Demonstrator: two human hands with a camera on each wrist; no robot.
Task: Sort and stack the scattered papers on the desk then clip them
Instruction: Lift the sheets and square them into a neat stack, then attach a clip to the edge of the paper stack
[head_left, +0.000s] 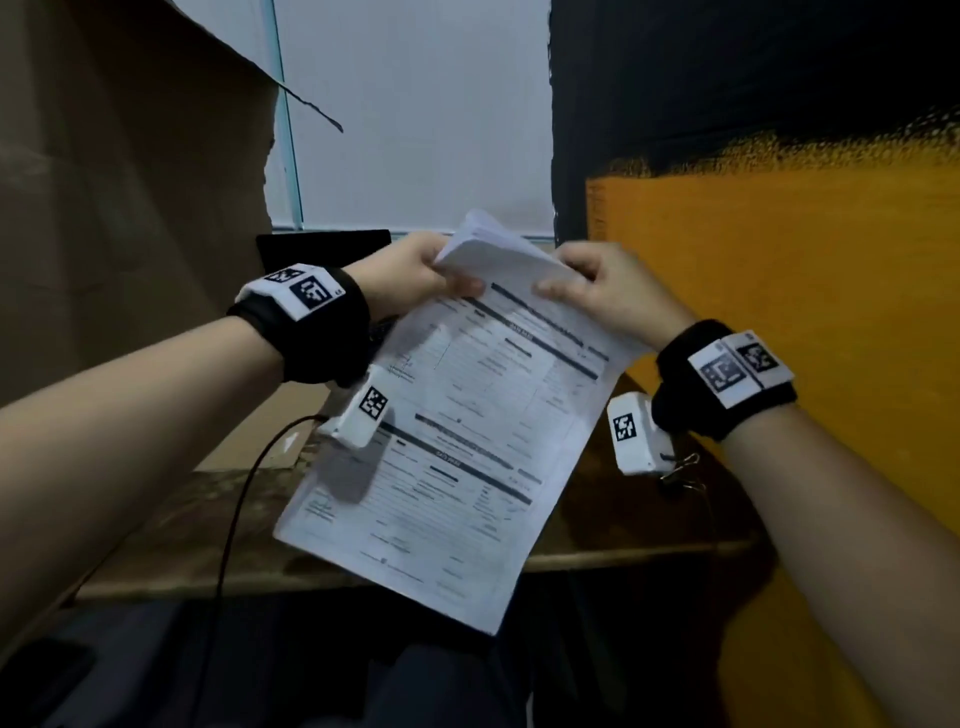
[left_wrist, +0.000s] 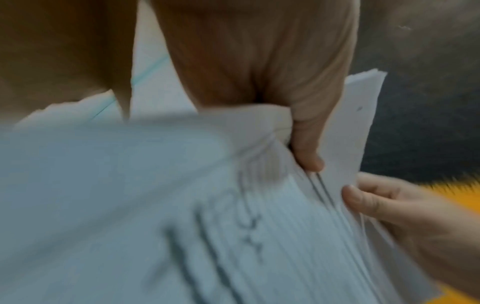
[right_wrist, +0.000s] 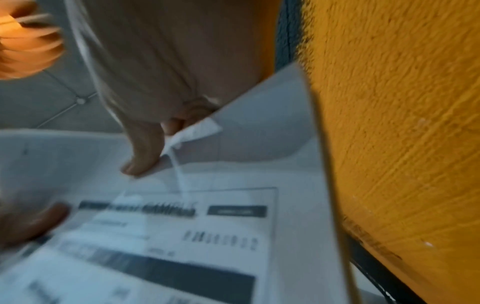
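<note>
A stack of printed papers (head_left: 457, 441) hangs tilted in the air over the desk, with its top sheets folded back at the upper end. My left hand (head_left: 415, 275) grips the stack's top left corner, thumb on the printed face. My right hand (head_left: 592, 291) pinches the folded-back sheets at the top right, thumb on top. In the left wrist view the papers (left_wrist: 130, 205) fan out under my left hand's thumb (left_wrist: 306, 144), with the right hand's fingers (left_wrist: 369, 197) holding their edge. The right wrist view shows the thumb (right_wrist: 142, 160) pressed on the top sheet (right_wrist: 182, 236). A binder clip (head_left: 683, 470) lies on the desk below my right wrist.
The wooden desk (head_left: 156, 519) has a cardboard box (head_left: 114, 208) standing at the left and an orange wall (head_left: 779, 312) close at the right. A dark flat object (head_left: 322, 249) sits behind my left hand. A black cable (head_left: 234, 519) runs down from my left wrist.
</note>
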